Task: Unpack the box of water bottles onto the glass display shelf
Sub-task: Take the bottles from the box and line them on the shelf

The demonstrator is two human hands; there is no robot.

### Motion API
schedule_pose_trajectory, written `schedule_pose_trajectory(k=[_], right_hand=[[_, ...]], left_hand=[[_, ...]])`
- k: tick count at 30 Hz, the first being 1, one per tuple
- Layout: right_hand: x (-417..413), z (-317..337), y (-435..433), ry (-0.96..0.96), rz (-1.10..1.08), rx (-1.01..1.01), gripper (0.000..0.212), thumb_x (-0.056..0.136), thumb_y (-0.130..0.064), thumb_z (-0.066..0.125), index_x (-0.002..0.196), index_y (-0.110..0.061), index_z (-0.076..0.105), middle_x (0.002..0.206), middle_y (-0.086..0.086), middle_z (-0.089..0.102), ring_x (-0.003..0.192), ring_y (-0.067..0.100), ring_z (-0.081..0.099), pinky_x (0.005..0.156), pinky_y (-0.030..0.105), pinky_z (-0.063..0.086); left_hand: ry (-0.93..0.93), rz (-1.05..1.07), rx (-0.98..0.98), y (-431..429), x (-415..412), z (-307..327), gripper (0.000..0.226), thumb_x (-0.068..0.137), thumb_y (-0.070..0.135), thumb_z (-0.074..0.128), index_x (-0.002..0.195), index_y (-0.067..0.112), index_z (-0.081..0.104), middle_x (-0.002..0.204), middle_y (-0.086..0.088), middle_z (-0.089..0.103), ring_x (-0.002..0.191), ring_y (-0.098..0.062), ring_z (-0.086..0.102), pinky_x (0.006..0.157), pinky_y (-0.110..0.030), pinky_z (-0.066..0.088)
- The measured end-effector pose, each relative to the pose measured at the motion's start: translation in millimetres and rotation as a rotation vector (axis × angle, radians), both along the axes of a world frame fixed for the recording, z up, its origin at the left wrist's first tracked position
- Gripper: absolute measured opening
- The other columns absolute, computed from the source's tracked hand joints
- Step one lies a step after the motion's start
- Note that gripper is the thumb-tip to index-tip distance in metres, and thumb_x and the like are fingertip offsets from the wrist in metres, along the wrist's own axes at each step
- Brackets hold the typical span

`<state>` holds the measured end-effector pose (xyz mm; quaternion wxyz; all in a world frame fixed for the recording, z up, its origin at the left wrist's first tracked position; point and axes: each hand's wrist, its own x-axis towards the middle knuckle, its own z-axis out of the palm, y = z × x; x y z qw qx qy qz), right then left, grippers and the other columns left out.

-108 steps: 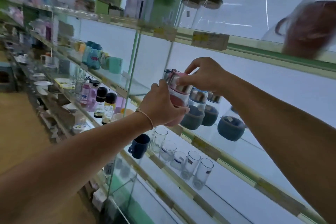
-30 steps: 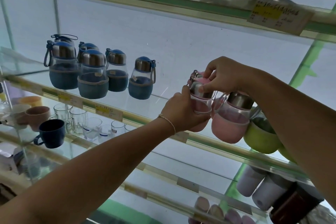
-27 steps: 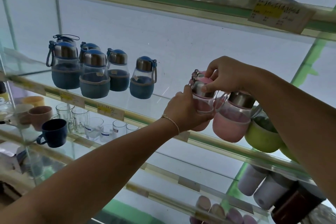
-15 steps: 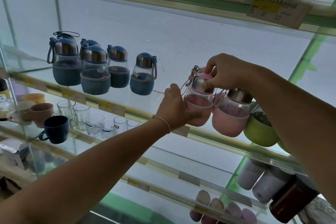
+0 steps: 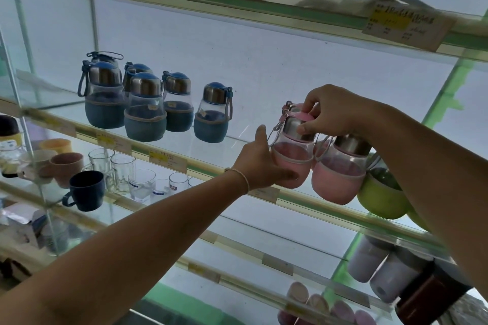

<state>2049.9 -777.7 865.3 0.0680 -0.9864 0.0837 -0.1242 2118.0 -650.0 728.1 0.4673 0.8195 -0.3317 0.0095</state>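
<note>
The left hand cups the pink sleeve at the base of a pink bottle, fingers curved across its lower front, thumb lifted clear; that grip is clamped on the bottle. The right hand pinches the bottle's top, thumb on the steel collar and fingers over the pink lid; its grip is likewise clamped on the bottle. The bottle stands upright at the front edge of the middle glass shelf; whether its base rests on the glass cannot be told. A second pink bottle stands just beside it on the right, touching or nearly so; a green bottle sits further right, partly behind the right forearm. Well apart to the left on the same shelf stand the blue bottles, grouped close together, all upright, with steel collars and loop straps. On the shelf below are a dark mug, clear glasses and pale cups; price labels are fixed along the shelf edges.
</note>
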Motion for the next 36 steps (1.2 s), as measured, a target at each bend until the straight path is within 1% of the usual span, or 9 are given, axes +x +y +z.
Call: schedule_pose_trajectory(k=[5,11,14,17,20,23,26,30,36], right_hand=[[0,-1,-1,-0.009,0.002,-0.008,0.029,0.078,-0.029,0.082,0.098,-0.017,0.066,0.102,0.004,0.069,0.091,0.022,0.063,0.064,0.026,0.044],[0,-3,-2,-0.007,-0.002,-0.059,0.032,0.080,-0.032,0.079,0.104,-0.019,0.063,0.107,0.004,0.068,0.093,0.022,0.060,0.062,0.026,0.041],[-4,-4,-3,0.016,0.004,-0.077,0.036,0.083,-0.037,0.077,0.110,-0.021,0.060,0.113,0.003,0.066,0.097,0.021,0.059,0.069,0.029,0.042],[-9,-3,-4,0.034,0.020,-0.041,0.044,0.084,-0.048,0.073,0.118,-0.022,0.060,0.119,0.001,0.066,0.102,0.022,0.061,0.082,0.035,0.050],[-16,1,-9,-0.067,0.024,0.054,0.046,0.089,-0.057,0.063,0.120,-0.023,0.062,0.124,0.001,0.066,0.101,0.022,0.063,0.087,0.041,0.054],[-23,10,-15,-0.192,0.003,0.111,0.041,0.097,-0.051,0.055,0.121,-0.019,0.064,0.125,0.005,0.066,0.099,0.023,0.061,0.089,0.036,0.048],[-30,19,-24,-0.251,-0.008,0.128,0.043,0.100,-0.049,0.049,0.122,-0.015,0.065,0.125,0.007,0.064,0.105,0.025,0.059,0.095,0.037,0.045],[-34,24,-33,-0.272,-0.004,0.146,0.042,0.101,-0.045,0.048,0.124,-0.015,0.066,0.128,0.008,0.065,0.118,0.028,0.058,0.106,0.048,0.044],[-29,18,-32,-0.267,0.027,0.144,0.040,0.104,-0.041,0.046,0.123,-0.013,0.067,0.128,0.007,0.065,0.118,0.027,0.058,0.107,0.047,0.043]], left_hand=[[-0.030,-0.003,0.015,-2,3,-3,0.119,0.067,0.040,0.088,0.153,0.014,0.010,0.138,-0.009,0.056,0.118,-0.029,0.059,0.094,-0.038,0.051],[-0.026,-0.005,0.022,-1,2,-2,0.117,0.069,0.039,0.087,0.152,0.012,0.011,0.135,-0.010,0.058,0.116,-0.027,0.059,0.088,-0.033,0.049],[-0.008,-0.029,0.038,2,-2,1,0.112,0.071,0.039,0.086,0.151,0.012,0.012,0.136,-0.009,0.056,0.117,-0.026,0.056,0.083,-0.027,0.044],[-0.009,-0.032,0.060,6,-2,8,0.114,0.070,0.045,0.084,0.152,0.011,0.012,0.140,-0.009,0.052,0.122,-0.027,0.053,0.088,-0.029,0.043],[-0.037,-0.016,0.078,9,-1,17,0.114,0.069,0.054,0.081,0.152,0.011,0.016,0.143,-0.011,0.050,0.124,-0.028,0.052,0.089,-0.031,0.045],[-0.069,0.003,0.084,11,-1,25,0.107,0.072,0.060,0.075,0.150,0.011,0.020,0.141,-0.012,0.051,0.122,-0.029,0.054,0.085,-0.030,0.044],[-0.109,0.054,0.067,12,1,31,0.093,0.083,0.063,0.063,0.149,0.010,0.024,0.137,-0.016,0.054,0.118,-0.030,0.056,0.093,-0.037,0.049],[-0.142,0.094,0.066,14,2,35,0.078,0.093,0.057,0.051,0.150,0.009,0.025,0.140,-0.019,0.052,0.125,-0.032,0.053,0.101,-0.040,0.045],[-0.165,0.160,0.069,27,3,35,0.070,0.097,0.051,0.049,0.148,0.008,0.027,0.138,-0.019,0.052,0.124,-0.032,0.053,0.099,-0.039,0.045]])
